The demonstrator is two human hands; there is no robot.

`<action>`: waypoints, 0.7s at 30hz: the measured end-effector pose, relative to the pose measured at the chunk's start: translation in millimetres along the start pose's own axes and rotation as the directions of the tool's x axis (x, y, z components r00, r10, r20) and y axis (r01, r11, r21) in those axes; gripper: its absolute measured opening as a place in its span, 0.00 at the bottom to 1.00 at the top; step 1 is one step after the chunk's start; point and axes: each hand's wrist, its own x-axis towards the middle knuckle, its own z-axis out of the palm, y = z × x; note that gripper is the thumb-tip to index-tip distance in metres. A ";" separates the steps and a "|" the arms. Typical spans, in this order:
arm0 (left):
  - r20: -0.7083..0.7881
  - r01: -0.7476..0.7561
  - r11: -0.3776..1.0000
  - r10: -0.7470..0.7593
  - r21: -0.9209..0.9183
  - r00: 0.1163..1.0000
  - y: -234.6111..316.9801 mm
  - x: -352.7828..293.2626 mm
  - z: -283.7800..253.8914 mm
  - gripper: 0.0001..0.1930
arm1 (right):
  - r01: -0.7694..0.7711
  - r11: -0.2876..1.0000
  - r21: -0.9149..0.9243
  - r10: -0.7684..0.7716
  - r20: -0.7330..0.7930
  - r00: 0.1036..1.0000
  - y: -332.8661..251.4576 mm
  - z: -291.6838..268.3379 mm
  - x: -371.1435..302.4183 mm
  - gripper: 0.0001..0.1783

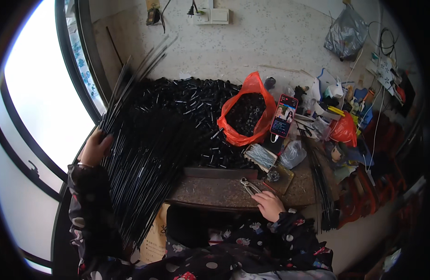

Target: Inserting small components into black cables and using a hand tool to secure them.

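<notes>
Black rods (116, 103) in fingers of the left hand (94, 148), metal pincers (245, 182) in fingers of the right hand (269, 206).

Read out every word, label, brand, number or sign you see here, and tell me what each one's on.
Red-edged rectangular phone with a lit screen: lines of text, too small to read.
Tan paper sheet below the brown workbench: dark printed characters, too small and blurred to read.
I can make out no other text.
</notes>
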 end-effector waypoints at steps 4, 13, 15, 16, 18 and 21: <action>-0.280 -0.458 0.887 0.457 0.066 0.845 83.8 34.9 57.3 0.16 | -0.034 0.999 0.007 0.033 0.049 0.998 6.6 -6.7 -2.7 0.21; -0.479 -0.473 0.839 0.309 -0.269 0.821 178.7 24.7 171.7 0.17 | -0.034 0.999 -0.014 0.034 0.051 0.998 0.2 -7.6 -1.6 0.22; -0.479 -0.488 0.795 0.291 -0.360 0.828 162.2 14.1 210.1 0.16 | -0.032 0.998 -0.056 0.034 0.044 0.998 9.7 -12.6 -9.8 0.23; -0.470 -0.480 0.782 0.275 -0.398 0.838 147.4 4.8 225.2 0.15 | -0.016 0.998 -0.059 0.019 0.039 0.999 10.3 -15.2 -10.8 0.23; -0.480 -0.465 0.797 0.257 -0.385 0.839 103.5 -14.1 253.4 0.13 | 0.084 0.964 -0.252 -0.071 0.061 0.996 0.6 -23.4 -8.2 0.23; -0.366 -0.362 0.820 0.202 -0.444 0.908 86.4 -45.6 275.2 0.13 | 0.124 0.990 -0.067 -0.127 -0.043 0.991 -44.0 -42.1 5.7 0.22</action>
